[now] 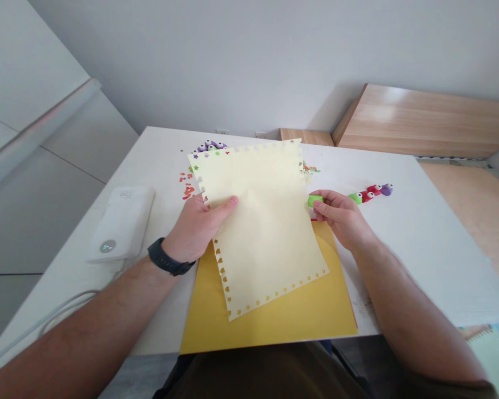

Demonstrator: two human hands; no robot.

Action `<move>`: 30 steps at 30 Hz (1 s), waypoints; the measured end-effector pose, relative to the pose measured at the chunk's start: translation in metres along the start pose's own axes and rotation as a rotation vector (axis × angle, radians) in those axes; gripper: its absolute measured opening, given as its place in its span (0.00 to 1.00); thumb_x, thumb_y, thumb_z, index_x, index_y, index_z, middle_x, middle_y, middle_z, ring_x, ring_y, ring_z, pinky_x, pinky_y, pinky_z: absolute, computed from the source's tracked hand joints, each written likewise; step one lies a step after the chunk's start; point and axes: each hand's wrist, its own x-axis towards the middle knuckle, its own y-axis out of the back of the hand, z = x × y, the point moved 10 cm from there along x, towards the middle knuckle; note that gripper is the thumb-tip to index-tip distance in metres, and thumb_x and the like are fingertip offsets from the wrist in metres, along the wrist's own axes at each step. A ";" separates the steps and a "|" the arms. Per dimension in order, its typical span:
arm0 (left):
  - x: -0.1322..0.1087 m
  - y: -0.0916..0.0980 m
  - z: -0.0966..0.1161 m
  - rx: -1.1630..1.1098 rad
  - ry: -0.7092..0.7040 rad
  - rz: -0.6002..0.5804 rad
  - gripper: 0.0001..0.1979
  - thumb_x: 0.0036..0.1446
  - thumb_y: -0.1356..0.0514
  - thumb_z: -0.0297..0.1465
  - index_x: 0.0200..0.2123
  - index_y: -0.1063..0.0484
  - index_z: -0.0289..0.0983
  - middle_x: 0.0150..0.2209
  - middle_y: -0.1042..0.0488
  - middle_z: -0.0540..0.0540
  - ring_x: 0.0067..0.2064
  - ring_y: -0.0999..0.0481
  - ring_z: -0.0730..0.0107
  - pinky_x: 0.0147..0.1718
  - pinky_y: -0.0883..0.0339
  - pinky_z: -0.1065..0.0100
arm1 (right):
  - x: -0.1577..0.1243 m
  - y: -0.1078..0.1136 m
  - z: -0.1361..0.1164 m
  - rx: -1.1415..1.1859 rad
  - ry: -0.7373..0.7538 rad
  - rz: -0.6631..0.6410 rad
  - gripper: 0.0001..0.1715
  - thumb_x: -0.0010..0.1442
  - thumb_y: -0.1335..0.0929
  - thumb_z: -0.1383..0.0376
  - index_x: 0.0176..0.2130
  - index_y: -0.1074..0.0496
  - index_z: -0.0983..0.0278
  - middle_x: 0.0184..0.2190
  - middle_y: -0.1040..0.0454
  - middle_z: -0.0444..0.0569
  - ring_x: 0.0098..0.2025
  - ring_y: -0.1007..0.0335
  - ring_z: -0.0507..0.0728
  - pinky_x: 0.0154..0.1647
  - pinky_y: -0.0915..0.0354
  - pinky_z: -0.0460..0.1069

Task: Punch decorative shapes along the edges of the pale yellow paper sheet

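My left hand [202, 224] grips the left edge of a pale yellow sheet [270, 221], thumb on top and the other fingers hidden beneath. Small star and heart shapes are punched along the sheet's left, top and bottom edges. At the sheet's right edge, my right hand [341, 213] pinches a small green hole punch [315, 200] between thumb and fingers. The sheet is tilted above a darker yellow sheet [274, 327] lying at the table's front edge.
Red, green and purple punches [370, 194] stand in a row on the white table [424, 244]. Purple and green ones [210, 146] sit behind the sheet. Red paper bits [188, 191] lie left, more bits [311, 169] right. A white device [122, 221] with cables is far left.
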 end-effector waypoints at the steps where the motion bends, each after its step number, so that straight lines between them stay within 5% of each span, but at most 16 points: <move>1: 0.000 0.000 0.000 0.002 0.004 0.002 0.29 0.56 0.26 0.40 0.59 0.22 0.39 0.57 0.18 0.39 0.57 0.18 0.43 0.55 0.20 0.48 | 0.000 0.000 0.000 0.000 0.000 0.001 0.19 0.56 0.20 0.55 0.44 0.20 0.60 0.29 0.28 0.43 0.29 0.40 0.53 0.31 0.44 0.51; 30: 0.001 0.011 0.002 0.020 -0.005 0.129 0.26 0.55 0.26 0.35 0.57 0.20 0.38 0.54 0.16 0.40 0.52 0.15 0.46 0.48 0.17 0.53 | -0.003 -0.008 0.000 -0.006 0.003 -0.071 0.21 0.57 0.20 0.57 0.47 0.20 0.62 0.36 0.21 0.46 0.34 0.31 0.53 0.35 0.38 0.50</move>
